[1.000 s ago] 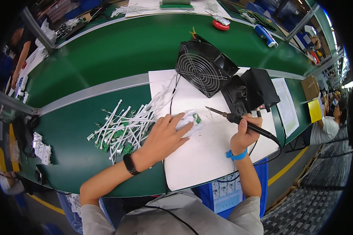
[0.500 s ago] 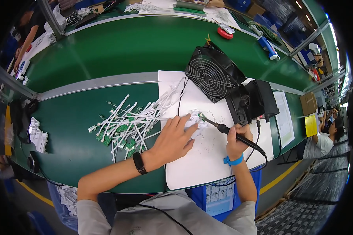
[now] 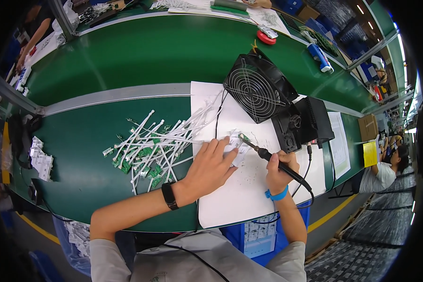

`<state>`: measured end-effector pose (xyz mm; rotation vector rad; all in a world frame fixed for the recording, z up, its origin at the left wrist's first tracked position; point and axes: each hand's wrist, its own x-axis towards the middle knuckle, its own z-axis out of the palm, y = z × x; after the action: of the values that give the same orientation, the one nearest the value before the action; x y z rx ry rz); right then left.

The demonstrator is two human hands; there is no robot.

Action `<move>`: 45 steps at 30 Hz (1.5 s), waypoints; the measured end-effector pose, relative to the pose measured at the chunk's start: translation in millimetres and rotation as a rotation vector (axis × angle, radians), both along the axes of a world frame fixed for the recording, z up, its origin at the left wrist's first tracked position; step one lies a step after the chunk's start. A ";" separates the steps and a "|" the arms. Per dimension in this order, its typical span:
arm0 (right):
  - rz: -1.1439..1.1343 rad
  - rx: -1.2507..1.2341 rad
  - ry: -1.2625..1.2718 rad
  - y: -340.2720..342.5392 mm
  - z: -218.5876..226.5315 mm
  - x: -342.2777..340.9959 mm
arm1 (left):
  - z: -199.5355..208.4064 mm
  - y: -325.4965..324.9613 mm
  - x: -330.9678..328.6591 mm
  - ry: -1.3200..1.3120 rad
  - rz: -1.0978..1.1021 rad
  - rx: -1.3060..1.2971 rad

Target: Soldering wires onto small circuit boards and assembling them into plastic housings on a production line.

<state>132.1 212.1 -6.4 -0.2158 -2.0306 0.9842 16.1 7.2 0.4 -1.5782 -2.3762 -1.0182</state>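
My right hand [image 3: 282, 170] is wrapped round the black handle of a soldering iron [image 3: 265, 153]. The iron's tip points up and left and meets a small green circuit board [image 3: 243, 137] set on a white plastic part [image 3: 233, 139]. From the other side my left hand [image 3: 208, 168] holds that part down on the white sheet [image 3: 235, 202], thumb and fingers around its edge; their undersides are hidden. Beside this hand lies a loose heap of white cables [image 3: 174, 143] with small green circuit boards [image 3: 154, 173] at their ends.
A black fan [image 3: 254, 89] with a wire grille and a black soldering station [image 3: 315, 120] stand behind my right hand. White plastic parts [image 3: 41, 158] lie at the far left. A metal rail [image 3: 122, 97] separates the bench from the green surface behind. Another person sits at the right.
The soldering iron and my right hand have shifted slightly left and down. My left hand stays on the white plastic part. The whole view has tilted a little.
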 end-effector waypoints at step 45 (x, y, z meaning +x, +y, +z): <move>-0.001 -0.087 0.077 7.3 9.2 0.7 | -5.4 1.8 1.5 0.080 0.018 -0.042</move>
<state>132.8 219.4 2.8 -0.2221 -1.9201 1.0656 17.6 9.1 -5.0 -1.5766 -2.3694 -0.8907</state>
